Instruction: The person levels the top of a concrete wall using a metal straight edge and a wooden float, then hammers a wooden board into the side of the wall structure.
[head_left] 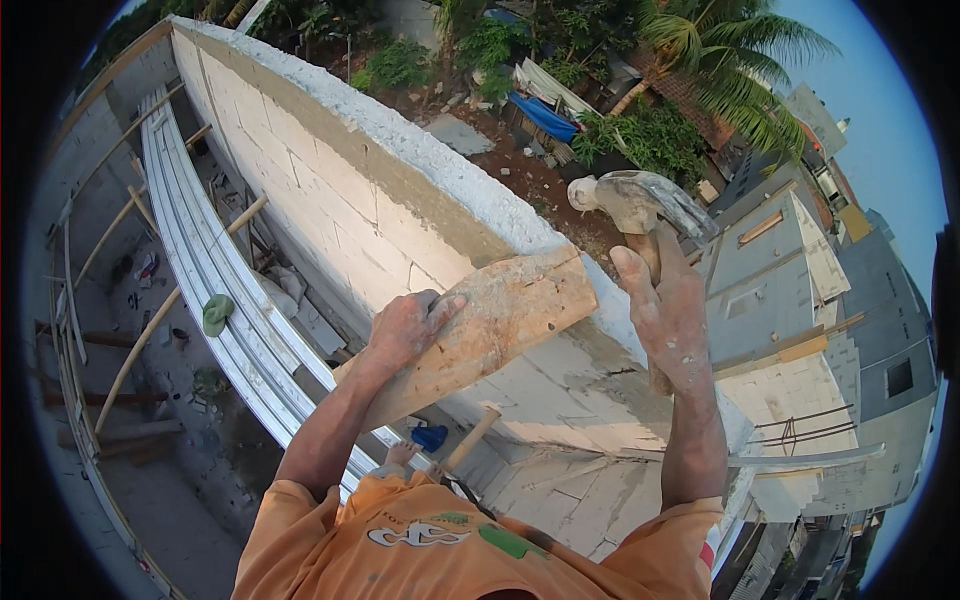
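A rough wooden board (500,325), stained with mortar, lies slanted against the top of a block wall (420,150). My left hand (408,328) is closed on the board's left edge, with fingers over its upper face. To the right of the board, my right hand (668,310) grips the wooden handle of a claw hammer (640,200). The hammer is raised above the wall top, its metal head upward and its handle end showing below my palm. Dust coats my right hand. Between hammer head and board there is a visible gap.
Long metal channels (190,200) run along the wall's left side, with a green cap (217,314) on them. Wooden poles (140,355) cross the deep space below. Beyond the wall, the ground drops to trees and a blue tarp (543,117). Grey block buildings (780,260) stand right.
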